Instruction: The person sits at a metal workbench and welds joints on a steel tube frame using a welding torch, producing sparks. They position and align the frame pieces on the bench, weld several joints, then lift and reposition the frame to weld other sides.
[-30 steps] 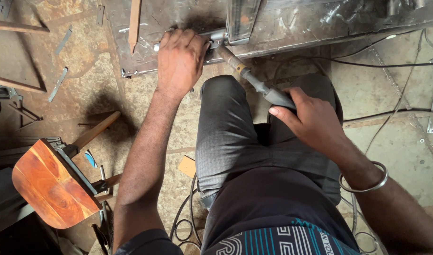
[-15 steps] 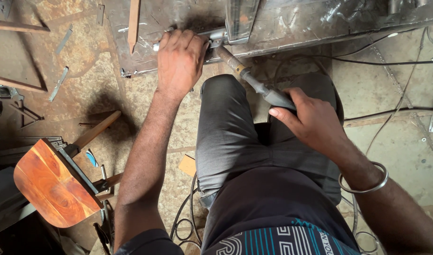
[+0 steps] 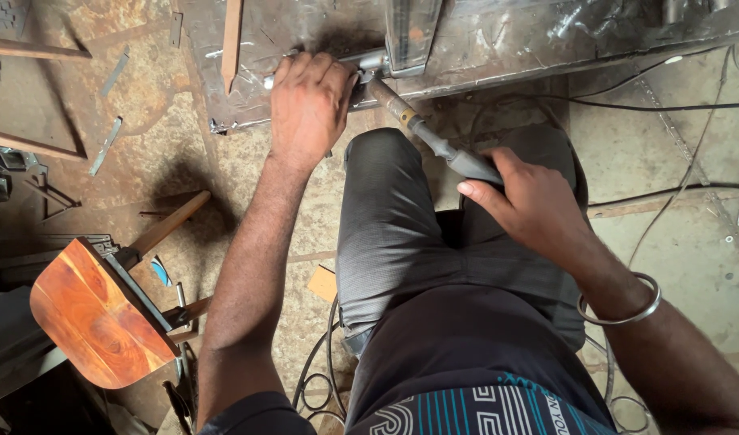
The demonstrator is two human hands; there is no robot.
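My left hand (image 3: 311, 105) rests palm down on the near edge of a scorched metal plate (image 3: 321, 28), its fingers over a small grey metal tube (image 3: 368, 60). My right hand (image 3: 524, 201) is closed around the grey handle of a welding electrode holder (image 3: 434, 143), which slants up and left. Its tip meets the tube beside a square metal bar (image 3: 411, 32) standing on the plate. A metal bangle (image 3: 627, 310) circles my right wrist. My knees in grey trousers (image 3: 394, 217) lie between the two arms.
A wooden stool with an orange-brown seat (image 3: 95, 314) stands at the lower left. Metal strips (image 3: 107, 145) and a wooden stick (image 3: 231, 40) lie on the stained floor and plate. Black cables (image 3: 668, 105) run across the right; coiled wire (image 3: 317, 379) lies under my legs.
Both hands and the electrode holder stay in nearly the same place; the view has shifted only slightly.
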